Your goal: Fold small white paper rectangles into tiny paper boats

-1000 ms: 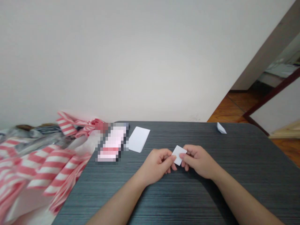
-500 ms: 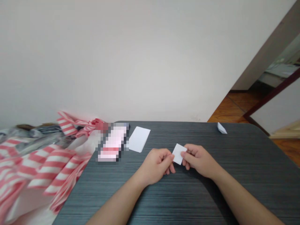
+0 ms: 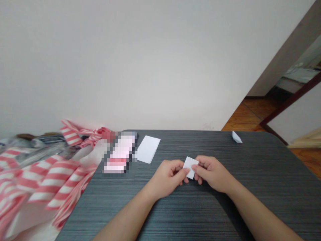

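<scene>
Grip: small white paper square [image 3: 190, 166] pinched in the air just above the dark grey wood-grain tabletop [image 3: 253, 204], near mid-table and slightly right of centre. Square tilted, not lying flat. Left hand [image 3: 167, 177] and right hand [image 3: 211, 173] close together, fingertips clamped on opposite sides of the square. Left thumb across its left part; right thumb and forefinger on its right part. Any fold in the square: not resolvable from this view, with much of it hidden by fingers.

Surroundings: plain white paper sheet [image 3: 148, 149] flat near the far edge, left of the hands. Pixelated pink-and-white packet [image 3: 119, 154] just beside that sheet, toward the far-left corner; details obscured. Small folded white paper piece [image 3: 237, 137] at the far edge, toward the far-right corner. Pink-and-white striped fabric [image 3: 50, 182] heaped beyond the left edge.

Risks: slippage of the square from uneven fingertip pressure, given so small a surface for two pinches. Tearing or an unwanted crease from opposing pull between the hands. Poor alignment of any crease, with fingers covering the paper's edges. Loss of the small folded piece over the far edge from a careless reach. Displacement of the white sheet by a sweep of the left forearm.
</scene>
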The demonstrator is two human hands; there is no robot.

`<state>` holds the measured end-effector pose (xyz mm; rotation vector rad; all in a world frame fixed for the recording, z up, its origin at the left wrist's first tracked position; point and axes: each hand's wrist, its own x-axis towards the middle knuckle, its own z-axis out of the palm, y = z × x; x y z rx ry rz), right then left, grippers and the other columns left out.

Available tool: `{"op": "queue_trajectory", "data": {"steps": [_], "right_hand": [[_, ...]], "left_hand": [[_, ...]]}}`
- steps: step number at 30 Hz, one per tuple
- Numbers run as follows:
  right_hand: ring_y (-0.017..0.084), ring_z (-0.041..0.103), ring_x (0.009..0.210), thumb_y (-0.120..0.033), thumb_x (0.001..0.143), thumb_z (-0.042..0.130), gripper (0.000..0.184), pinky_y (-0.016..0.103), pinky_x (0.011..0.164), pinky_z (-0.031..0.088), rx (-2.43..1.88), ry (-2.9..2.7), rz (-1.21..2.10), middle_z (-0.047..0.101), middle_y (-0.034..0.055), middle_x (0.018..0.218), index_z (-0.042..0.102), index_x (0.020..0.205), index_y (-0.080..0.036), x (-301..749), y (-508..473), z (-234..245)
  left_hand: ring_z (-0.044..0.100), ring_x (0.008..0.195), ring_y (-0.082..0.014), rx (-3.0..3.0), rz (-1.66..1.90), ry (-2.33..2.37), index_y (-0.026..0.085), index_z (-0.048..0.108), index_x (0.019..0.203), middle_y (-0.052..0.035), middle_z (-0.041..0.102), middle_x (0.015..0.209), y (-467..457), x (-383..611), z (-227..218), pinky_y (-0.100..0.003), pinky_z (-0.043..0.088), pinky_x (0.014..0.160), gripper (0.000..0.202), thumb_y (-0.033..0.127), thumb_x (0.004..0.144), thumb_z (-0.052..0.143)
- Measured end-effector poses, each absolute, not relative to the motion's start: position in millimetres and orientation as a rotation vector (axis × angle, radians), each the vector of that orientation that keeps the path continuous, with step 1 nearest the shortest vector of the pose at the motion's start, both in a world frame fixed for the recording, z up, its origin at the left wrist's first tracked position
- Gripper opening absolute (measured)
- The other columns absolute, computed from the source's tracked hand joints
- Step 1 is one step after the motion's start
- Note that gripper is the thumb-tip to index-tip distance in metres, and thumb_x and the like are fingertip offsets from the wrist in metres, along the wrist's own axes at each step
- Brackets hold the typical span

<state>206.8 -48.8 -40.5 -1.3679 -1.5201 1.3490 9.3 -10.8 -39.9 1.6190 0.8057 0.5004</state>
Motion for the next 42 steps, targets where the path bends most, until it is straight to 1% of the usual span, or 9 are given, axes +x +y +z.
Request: {"op": "queue_trajectory", "data": {"steps": [4,8,11,18,24,30,36,38,42], "right_hand": [[0.011,0.057,0.048,-0.036,0.09,0.059,0.027,0.021,0.048,0.044,-1.35,-1.536,1.355,0.065,-0.0001,0.061,0.056,0.071,-0.017,203.8,-48.6,-41.3],[0.01,0.057,0.049,-0.036,0.089,0.06,0.024,0.021,0.049,0.044,-1.289,-1.501,1.403,0.065,0.0002,0.065,0.058,0.075,-0.017,203.7,-48.3,-43.2],[0.01,0.057,0.05,-0.035,0.09,0.06,0.024,0.021,0.05,0.044,-1.285,-1.512,1.401,0.065,0.0005,0.066,0.058,0.075,-0.016,204.4,-48.9,-42.7],[0.01,0.056,0.049,-0.033,0.091,0.057,0.026,0.021,0.05,0.043,-1.332,-1.507,1.317,0.063,-0.0006,0.061,0.055,0.07,-0.017,208.9,-49.3,-40.8],[0.009,0.054,0.047,-0.032,0.091,0.056,0.026,0.021,0.05,0.042,-1.361,-1.466,1.285,0.061,-0.0021,0.057,0.054,0.069,-0.018,210.2,-47.7,-44.9],[0.009,0.054,0.047,-0.032,0.09,0.057,0.023,0.02,0.047,0.039,-1.319,-1.419,1.326,0.061,-0.0028,0.06,0.054,0.072,-0.018,208.0,-46.6,-50.4],[0.009,0.055,0.047,-0.027,0.09,0.055,0.023,0.02,0.05,0.041,-1.356,-1.465,1.277,0.06,-0.0025,0.058,0.053,0.069,-0.018,209.3,-46.7,-48.5],[0.01,0.054,0.047,-0.025,0.09,0.054,0.023,0.02,0.049,0.041,-1.364,-1.474,1.267,0.06,-0.0029,0.057,0.053,0.069,-0.018,209.7,-46.7,-47.0],[0.01,0.053,0.046,-0.023,0.09,0.053,0.022,0.021,0.049,0.04,-1.359,-1.541,1.267,0.058,-0.0033,0.054,0.053,0.068,-0.018,208.1,-47.3,-43.9]], "left_hand": [[0.056,0.052,-0.01,1.666,0.482,0.811,0.014,0.063,0.073,-0.0041,0.069,0.066,-11.6,8.8,-36.7,-0.019,0.042,0.051,0.034,0.037,0.094,0.05],[0.055,0.051,-0.0101,1.675,0.494,0.807,0.014,0.062,0.071,-0.0028,0.067,0.062,-12.8,7.9,-33.1,-0.019,0.042,0.051,0.034,0.036,0.094,0.05],[0.054,0.05,-0.01,1.67,0.494,0.813,0.015,0.062,0.07,-0.0024,0.066,0.061,-13.0,8.4,-32.1,-0.019,0.041,0.05,0.034,0.036,0.094,0.049],[0.055,0.05,-0.0096,1.664,0.519,0.841,0.015,0.064,0.073,-0.0022,0.068,0.063,-10.6,9.8,-37.2,-0.019,0.042,0.05,0.032,0.035,0.094,0.05],[0.055,0.049,-0.0097,1.675,0.535,0.864,0.015,0.06,0.069,-0.0027,0.069,0.061,-11.4,8.9,-39.0,-0.019,0.042,0.05,0.036,0.036,0.096,0.047],[0.054,0.048,-0.0092,1.67,0.56,0.875,0.016,0.059,0.069,-0.0019,0.068,0.06,-10.6,8.8,-39.9,-0.018,0.041,0.05,0.036,0.037,0.096,0.047],[0.054,0.048,-0.0095,1.729,0.554,0.877,0.015,0.063,0.068,-0.0007,0.064,0.057,-10.6,9.3,-40.0,-0.019,0.041,0.05,0.037,0.036,0.095,0.047],[0.055,0.05,-0.0095,1.742,0.553,0.871,0.015,0.064,0.07,-0.0011,0.066,0.06,-11.0,9.7,-39.7,-0.019,0.041,0.051,0.035,0.035,0.095,0.048],[0.057,0.052,-0.0097,1.677,0.58,0.841,0.016,0.064,0.087,-0.0017,0.069,0.07,-11.1,10.2,-40.2,-0.018,0.042,0.05,0.022,0.033,0.093,0.052]]}}
